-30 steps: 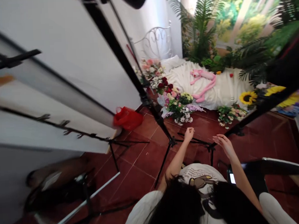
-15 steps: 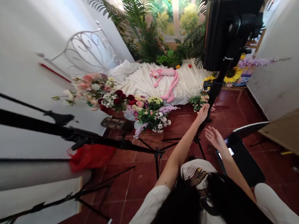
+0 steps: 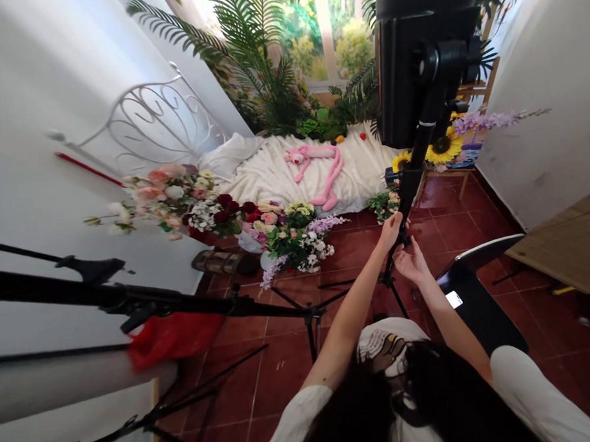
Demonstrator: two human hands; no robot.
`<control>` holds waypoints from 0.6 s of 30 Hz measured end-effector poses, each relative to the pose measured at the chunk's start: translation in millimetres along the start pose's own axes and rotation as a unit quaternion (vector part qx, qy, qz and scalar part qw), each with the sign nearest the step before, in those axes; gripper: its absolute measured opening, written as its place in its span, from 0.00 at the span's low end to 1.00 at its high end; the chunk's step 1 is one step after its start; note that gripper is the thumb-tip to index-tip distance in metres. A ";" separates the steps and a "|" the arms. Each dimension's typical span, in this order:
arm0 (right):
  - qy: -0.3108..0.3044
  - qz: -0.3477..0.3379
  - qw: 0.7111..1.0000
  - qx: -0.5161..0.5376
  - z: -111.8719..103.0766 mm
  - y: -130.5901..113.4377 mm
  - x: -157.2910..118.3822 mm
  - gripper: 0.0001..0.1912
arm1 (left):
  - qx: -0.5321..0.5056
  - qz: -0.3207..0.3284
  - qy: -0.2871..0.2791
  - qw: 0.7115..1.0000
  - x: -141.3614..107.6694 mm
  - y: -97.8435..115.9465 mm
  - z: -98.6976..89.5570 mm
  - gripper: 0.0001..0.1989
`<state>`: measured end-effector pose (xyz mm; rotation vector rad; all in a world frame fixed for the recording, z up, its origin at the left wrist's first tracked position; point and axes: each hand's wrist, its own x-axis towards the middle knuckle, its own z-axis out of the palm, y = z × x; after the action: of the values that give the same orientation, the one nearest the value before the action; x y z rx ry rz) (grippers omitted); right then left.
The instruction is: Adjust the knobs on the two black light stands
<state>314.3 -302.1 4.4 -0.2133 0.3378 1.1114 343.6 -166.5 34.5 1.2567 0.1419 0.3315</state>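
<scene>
A black light stand (image 3: 412,187) rises in front of me, its bulky black studio light (image 3: 416,76) at the top. My left hand (image 3: 392,230) is closed around the stand's pole, just under the thicker section. Slightly lower and to the right, my right hand (image 3: 410,261) has its fingers and thumb at a small dark knob (image 3: 403,240) on the pole. Part of the knob and some fingertips are hidden. Below both hands, the stand's legs spread over the red tiled floor (image 3: 277,367).
A second black stand (image 3: 180,296) slants across the left. Artificial flowers (image 3: 296,237) stand before a cream-draped bed (image 3: 267,166) with a pink plush toy (image 3: 321,152). To the right is a black chair (image 3: 487,310) with a lit phone (image 3: 454,299); a wooden panel (image 3: 558,247) leans beyond it.
My right hand has moved up and left from open air to the pole's knob. My left hand stays on the pole. The view has shifted, so the scene sits slightly further left and lower.
</scene>
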 end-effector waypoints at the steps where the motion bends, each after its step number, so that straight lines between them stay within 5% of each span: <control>1: -0.018 0.007 1.000 0.015 1.0 0.1 1.0 0.15 | -0.002 0.001 -0.004 1.000 0.0 0.1 -0.7 0.34; 5: -0.051 0.041 0.997 0.050 4.4 -4.7 0.8 0.19 | -0.010 0.018 -0.024 0.999 -0.2 -0.2 -3.5 0.36; 9: -0.005 0.045 0.999 0.019 8.9 -14.6 1.8 0.22 | -0.005 0.033 -0.022 0.999 -0.1 -4.0 -1.4 0.41; 13: 0.084 -0.096 0.975 -0.184 13.7 -11.0 4.3 0.27 | 0.017 0.036 0.016 0.999 -0.6 -7.6 3.8 0.42; 15: 0.156 -0.261 0.889 -0.343 15.1 -1.9 1.9 0.26 | 0.025 0.037 0.026 0.999 -0.9 -8.2 5.9 0.42; 18: 0.201 -0.433 0.684 -0.552 19.6 12.3 -8.7 0.15 | 0.027 0.025 0.035 0.999 -1.0 -7.8 7.2 0.39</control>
<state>302.9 -297.6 25.8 -1.5587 -0.1256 0.1469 345.9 -175.5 29.2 1.3049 0.1808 0.4183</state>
